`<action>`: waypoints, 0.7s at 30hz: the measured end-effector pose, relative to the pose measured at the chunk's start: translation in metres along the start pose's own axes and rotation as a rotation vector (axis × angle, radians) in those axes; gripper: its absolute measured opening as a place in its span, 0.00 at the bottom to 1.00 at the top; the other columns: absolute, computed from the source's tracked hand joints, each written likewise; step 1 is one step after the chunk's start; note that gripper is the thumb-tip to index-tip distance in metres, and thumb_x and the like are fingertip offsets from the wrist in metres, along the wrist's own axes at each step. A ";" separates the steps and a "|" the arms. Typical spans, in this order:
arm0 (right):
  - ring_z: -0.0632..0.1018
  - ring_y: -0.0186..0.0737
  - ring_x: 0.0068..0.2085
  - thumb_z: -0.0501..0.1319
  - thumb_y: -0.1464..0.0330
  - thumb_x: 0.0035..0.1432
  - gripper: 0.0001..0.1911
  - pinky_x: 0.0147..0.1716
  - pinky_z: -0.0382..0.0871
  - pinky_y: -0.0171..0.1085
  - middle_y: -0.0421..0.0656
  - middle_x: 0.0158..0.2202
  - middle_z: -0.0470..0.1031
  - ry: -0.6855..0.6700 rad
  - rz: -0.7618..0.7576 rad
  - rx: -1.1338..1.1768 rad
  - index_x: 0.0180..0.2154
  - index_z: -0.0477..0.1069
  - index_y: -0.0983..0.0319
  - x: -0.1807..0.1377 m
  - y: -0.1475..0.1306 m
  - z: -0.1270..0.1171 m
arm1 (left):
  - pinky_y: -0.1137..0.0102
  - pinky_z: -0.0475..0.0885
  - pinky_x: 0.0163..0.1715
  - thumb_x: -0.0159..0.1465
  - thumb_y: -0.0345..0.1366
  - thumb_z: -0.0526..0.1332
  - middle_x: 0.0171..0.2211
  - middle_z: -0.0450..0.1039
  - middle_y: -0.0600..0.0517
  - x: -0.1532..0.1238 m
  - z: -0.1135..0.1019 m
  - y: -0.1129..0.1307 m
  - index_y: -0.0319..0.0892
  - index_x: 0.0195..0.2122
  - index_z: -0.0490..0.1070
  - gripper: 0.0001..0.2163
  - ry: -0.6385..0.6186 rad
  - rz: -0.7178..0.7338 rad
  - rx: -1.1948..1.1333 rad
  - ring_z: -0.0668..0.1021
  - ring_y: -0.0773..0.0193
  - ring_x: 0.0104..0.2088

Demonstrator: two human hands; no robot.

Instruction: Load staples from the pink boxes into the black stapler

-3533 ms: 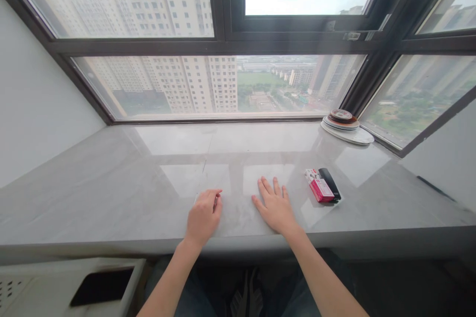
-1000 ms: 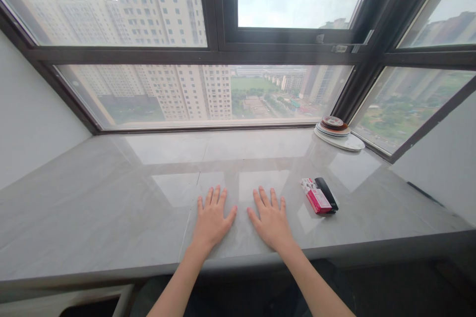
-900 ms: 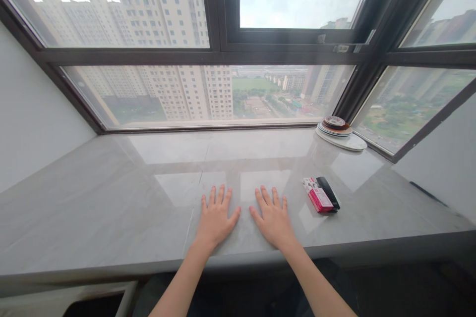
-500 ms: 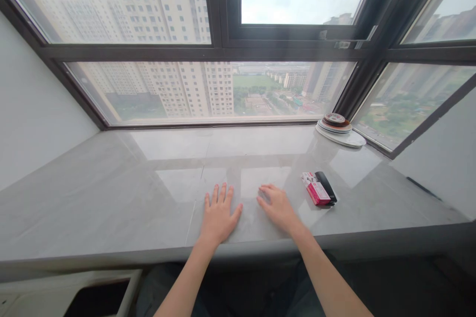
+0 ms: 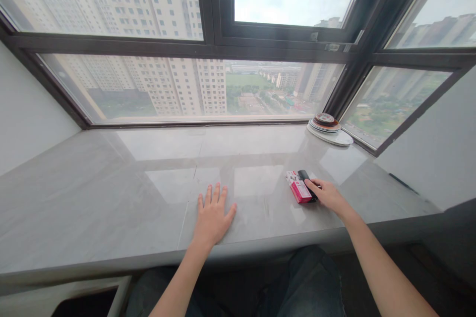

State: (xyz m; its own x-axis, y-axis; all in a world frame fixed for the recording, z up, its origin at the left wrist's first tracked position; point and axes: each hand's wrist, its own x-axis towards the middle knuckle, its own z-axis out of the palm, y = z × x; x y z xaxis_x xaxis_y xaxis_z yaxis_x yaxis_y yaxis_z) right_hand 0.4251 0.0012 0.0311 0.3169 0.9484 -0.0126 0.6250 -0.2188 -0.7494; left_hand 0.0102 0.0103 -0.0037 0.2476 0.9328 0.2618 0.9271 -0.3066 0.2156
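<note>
My left hand lies flat on the grey sill, its fingers spread and nothing in it. Further right, my right hand is closed around a black stapler, thumb across its top and the other fingers at its far right side, partly hidden. The stapler still rests at the sill's surface as far as I can see. Close along its left side lies a small pink and white box, which my right hand does not appear to touch.
The glossy marble-like windowsill runs under dark-framed windows. A stack of plates stands in the back right corner. A thin dark strip lies along the right wall. Below the front edge at left is a pale piece with a dark opening.
My right hand has moved right from the bare sill to the stapler and taken hold of it. My left hand stays flat in place. The view has shifted slightly right.
</note>
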 end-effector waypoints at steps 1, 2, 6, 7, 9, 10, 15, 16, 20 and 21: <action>0.70 0.38 0.20 0.58 0.44 0.60 0.28 0.21 0.63 0.36 0.41 0.22 0.75 -0.021 0.002 0.030 0.38 0.80 0.62 -0.005 -0.010 0.012 | 0.44 0.43 0.71 0.72 0.53 0.51 0.75 0.49 0.48 0.000 0.000 -0.001 0.49 0.72 0.57 0.29 0.002 0.000 -0.010 0.49 0.44 0.75; 0.69 0.37 0.18 0.58 0.44 0.61 0.28 0.20 0.62 0.36 0.40 0.22 0.75 -0.040 -0.003 0.066 0.38 0.80 0.62 -0.010 -0.022 0.025 | 0.44 0.43 0.71 0.72 0.53 0.51 0.75 0.50 0.48 0.001 0.000 -0.001 0.49 0.72 0.58 0.29 0.002 -0.005 -0.026 0.49 0.44 0.74; 0.71 0.36 0.19 0.58 0.45 0.62 0.25 0.17 0.61 0.35 0.42 0.26 0.76 -0.028 -0.049 0.170 0.36 0.76 0.60 -0.029 -0.078 0.095 | 0.51 0.51 0.69 0.74 0.54 0.47 0.70 0.62 0.50 0.008 -0.011 -0.003 0.51 0.67 0.65 0.26 -0.005 -0.090 -0.149 0.61 0.49 0.70; 0.72 0.37 0.20 0.57 0.46 0.63 0.24 0.18 0.61 0.35 0.42 0.27 0.76 -0.029 -0.064 0.176 0.36 0.75 0.60 -0.033 -0.091 0.115 | 0.53 0.54 0.68 0.74 0.54 0.45 0.67 0.66 0.50 0.011 -0.016 -0.002 0.52 0.67 0.65 0.26 -0.007 -0.115 -0.186 0.65 0.50 0.68; 0.74 0.39 0.24 0.56 0.47 0.65 0.23 0.22 0.64 0.35 0.43 0.29 0.77 -0.011 -0.099 0.188 0.37 0.75 0.60 -0.041 -0.117 0.154 | 0.57 0.62 0.62 0.74 0.56 0.45 0.62 0.73 0.49 0.017 -0.026 0.000 0.53 0.70 0.60 0.28 -0.024 -0.166 -0.250 0.70 0.50 0.63; 0.76 0.40 0.26 0.56 0.48 0.66 0.22 0.24 0.65 0.36 0.44 0.31 0.78 0.000 -0.120 0.194 0.38 0.74 0.59 -0.044 -0.129 0.171 | 0.58 0.65 0.59 0.73 0.58 0.45 0.59 0.75 0.48 0.020 -0.032 0.002 0.52 0.71 0.58 0.30 -0.043 -0.197 -0.275 0.72 0.50 0.61; 0.79 0.44 0.36 0.55 0.51 0.68 0.20 0.35 0.68 0.37 0.45 0.36 0.80 0.074 -0.231 0.247 0.45 0.75 0.59 -0.049 -0.153 0.209 | 0.61 0.69 0.50 0.70 0.56 0.51 0.58 0.73 0.41 0.034 -0.037 0.018 0.46 0.71 0.56 0.32 -0.038 -0.320 -0.245 0.74 0.46 0.57; 0.78 0.44 0.36 0.55 0.51 0.68 0.21 0.35 0.68 0.38 0.45 0.36 0.80 0.088 -0.236 0.244 0.47 0.75 0.60 -0.048 -0.149 0.205 | 0.61 0.69 0.50 0.69 0.54 0.54 0.59 0.72 0.40 0.034 -0.035 0.022 0.44 0.71 0.57 0.32 -0.005 -0.318 -0.209 0.74 0.46 0.57; 0.77 0.44 0.33 0.55 0.48 0.67 0.25 0.35 0.68 0.38 0.44 0.33 0.79 0.133 -0.186 0.217 0.46 0.75 0.61 -0.043 -0.115 0.171 | 0.63 0.69 0.49 0.67 0.45 0.60 0.53 0.72 0.41 0.026 -0.025 0.029 0.43 0.68 0.60 0.29 0.074 -0.298 -0.135 0.76 0.50 0.53; 0.77 0.44 0.32 0.55 0.46 0.66 0.26 0.34 0.68 0.38 0.44 0.33 0.79 0.134 -0.164 0.223 0.46 0.75 0.61 -0.044 -0.105 0.162 | 0.63 0.69 0.49 0.68 0.45 0.59 0.53 0.72 0.42 0.023 -0.025 0.027 0.44 0.67 0.61 0.28 0.087 -0.297 -0.150 0.77 0.51 0.52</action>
State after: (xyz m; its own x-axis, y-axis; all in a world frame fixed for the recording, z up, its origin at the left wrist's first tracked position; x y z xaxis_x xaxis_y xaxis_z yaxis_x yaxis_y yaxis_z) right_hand 0.2298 0.0202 0.0032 0.3251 0.9249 0.1972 0.5082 0.0050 -0.8612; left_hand 0.0342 0.0192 0.0314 -0.0577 0.9678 0.2449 0.9020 -0.0546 0.4283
